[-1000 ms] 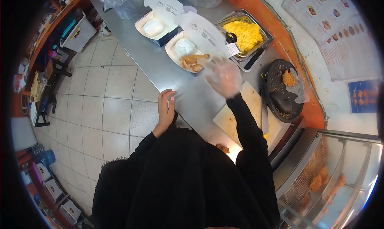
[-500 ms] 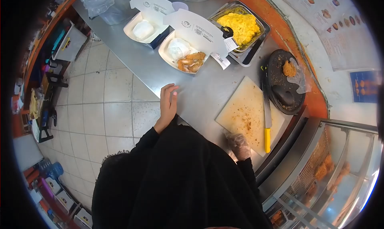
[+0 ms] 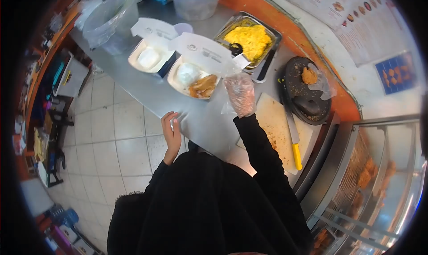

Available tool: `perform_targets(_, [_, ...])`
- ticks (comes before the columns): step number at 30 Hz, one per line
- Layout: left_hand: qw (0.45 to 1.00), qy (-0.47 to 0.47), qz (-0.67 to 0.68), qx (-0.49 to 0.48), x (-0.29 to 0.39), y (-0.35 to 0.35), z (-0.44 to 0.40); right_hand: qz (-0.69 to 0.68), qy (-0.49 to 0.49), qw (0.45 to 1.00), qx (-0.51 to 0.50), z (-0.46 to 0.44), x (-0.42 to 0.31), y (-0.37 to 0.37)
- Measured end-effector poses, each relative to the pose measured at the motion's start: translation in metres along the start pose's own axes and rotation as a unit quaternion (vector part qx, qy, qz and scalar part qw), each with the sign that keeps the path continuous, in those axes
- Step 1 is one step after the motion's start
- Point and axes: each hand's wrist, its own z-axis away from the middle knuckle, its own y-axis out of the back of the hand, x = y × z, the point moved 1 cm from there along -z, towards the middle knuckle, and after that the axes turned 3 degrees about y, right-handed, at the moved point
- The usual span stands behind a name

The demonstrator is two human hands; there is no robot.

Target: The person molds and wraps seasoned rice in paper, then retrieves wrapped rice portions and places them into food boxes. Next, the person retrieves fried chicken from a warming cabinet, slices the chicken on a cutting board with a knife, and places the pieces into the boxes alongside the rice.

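My left hand (image 3: 172, 135), bare and open, is at the edge of the metal table with its fingers loosely bent and apart. My right hand (image 3: 240, 95) wears a clear plastic glove and hovers just right of an open paper box (image 3: 178, 88). Its fingers are smeared and partly hidden by the glove, so I cannot tell whether they are closed. In that box lie a white rounded mound (image 3: 188, 72), which looks like rice, and brown fried pieces (image 3: 203, 86). A second open box (image 3: 138, 64) beside it holds another white mound (image 3: 149, 58).
A cutting board (image 3: 263, 114) with crumbs carries a yellow-handled knife (image 3: 295, 143). Behind it sits a dark stone mortar (image 3: 292, 76) with a pestle (image 3: 307, 104) and a fried piece (image 3: 309, 76). A metal tray of yellow food (image 3: 249, 40) stands farther back. At right is a glass display case (image 3: 379, 166).
My gloved right hand has moved from the cutting board's near edge forward and left to beside the nearer box. My left hand has shifted slightly in view. The camera view has tilted a little.
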Motion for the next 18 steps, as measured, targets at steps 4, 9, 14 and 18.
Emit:
perform_targets(4, [0.983, 0.071, 0.130, -0.109, 0.018, -0.032, 0.006, 0.035, -0.014, 0.997, 0.060, -0.001, 0.026, 0.049])
perform_targets(9, [0.934, -0.116, 0.117, -0.317, 0.106, -0.111, 0.004, -0.123, -0.066, 0.983, 0.117, 0.023, 0.054, 0.081])
perform_targets(14, [0.902, -0.216, 0.096, -0.361, 0.117, -0.169, 0.016, -0.323, -0.152, 0.921, 0.152, 0.024, 0.032, 0.108])
perform_targets(18, [0.857, -0.294, 0.104, -0.412, 0.126, -0.201, 0.048, -0.427, -0.119, 0.889, 0.117, 0.004, 0.046, 0.129])
